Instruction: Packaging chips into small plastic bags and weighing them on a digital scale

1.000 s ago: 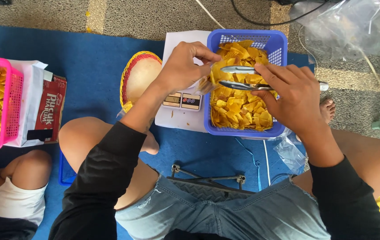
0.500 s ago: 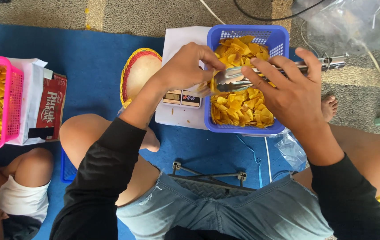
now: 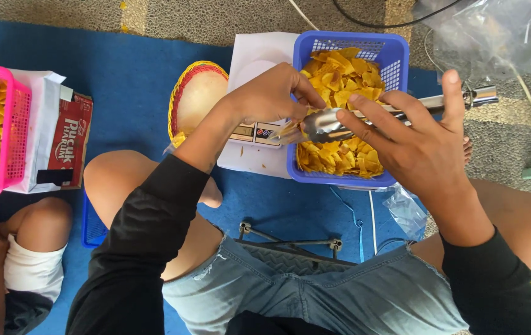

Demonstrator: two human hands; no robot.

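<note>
Over the blue basket (image 3: 396,59) of yellow chips (image 3: 340,80), your right hand (image 3: 417,146) gripping metal tongs (image 3: 340,124) closed near their tips, your left hand (image 3: 268,96) pinching a clear bag's mouth (image 3: 287,129) beside the small scale (image 3: 256,132), blue mat (image 3: 123,80) underneath

Red-white carton (image 3: 67,146) beside pink basket (image 3: 14,133); small scale display (image 3: 256,132) left of blue basket (image 3: 396,59).

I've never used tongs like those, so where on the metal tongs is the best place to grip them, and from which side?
Probably along the middle of the two arms of the metal tongs, coming from the right, as the right hand does. The scoop tips point left into the chips in the blue basket, and the hinge end sticks out right, so a mid-arm squeeze closes them.
</note>
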